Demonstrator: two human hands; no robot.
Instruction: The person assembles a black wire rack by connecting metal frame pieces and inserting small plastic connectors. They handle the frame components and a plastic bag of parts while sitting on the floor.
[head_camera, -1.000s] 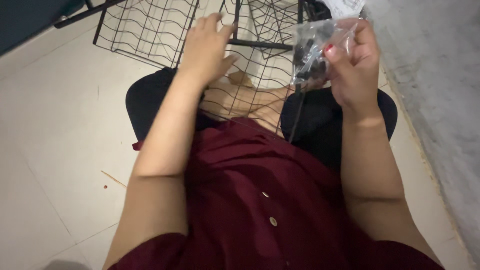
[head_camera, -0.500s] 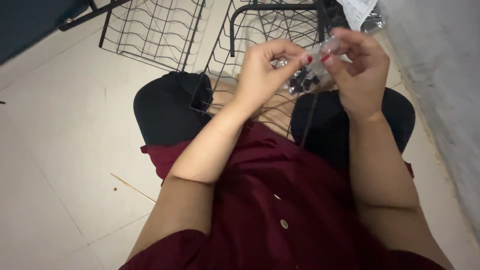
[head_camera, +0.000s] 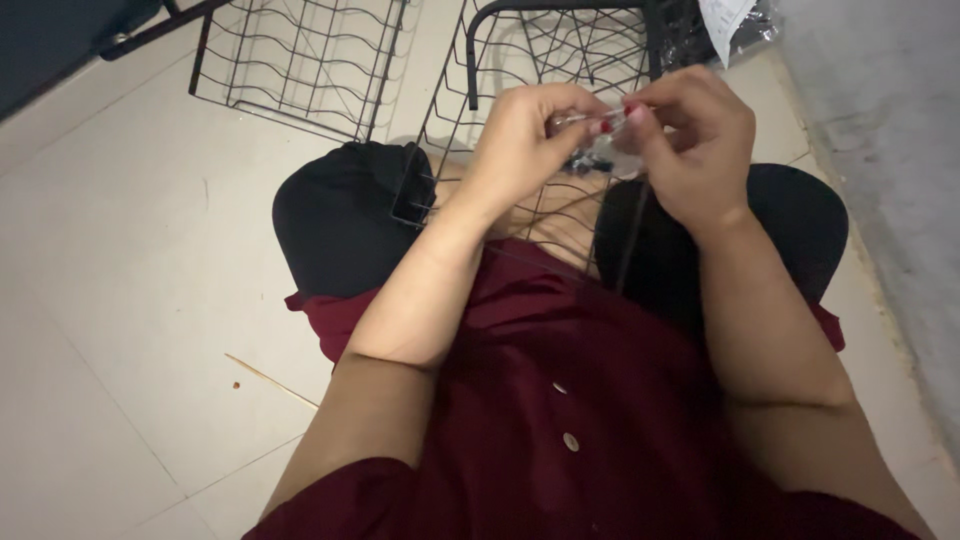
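Both my hands meet over my lap and pinch a small clear plastic bag (head_camera: 601, 152) with several small black parts inside. My left hand (head_camera: 525, 145) grips the bag's left top edge between thumb and fingers. My right hand (head_camera: 692, 140) grips the right side, and much of the bag is hidden behind its fingers. Under my hands a black wire rack (head_camera: 540, 60) lies across my knees.
A second black wire basket panel (head_camera: 295, 60) lies on the pale tiled floor at upper left. A white paper sheet (head_camera: 722, 18) and dark plastic wrapping sit at the top right by a grey wall (head_camera: 890, 130). A thin wooden stick (head_camera: 270, 380) lies on the floor at left.
My left hand left the wire rack and came right to take the bag's edge. My right hand lowered the bag, and both hands have closed together on it.
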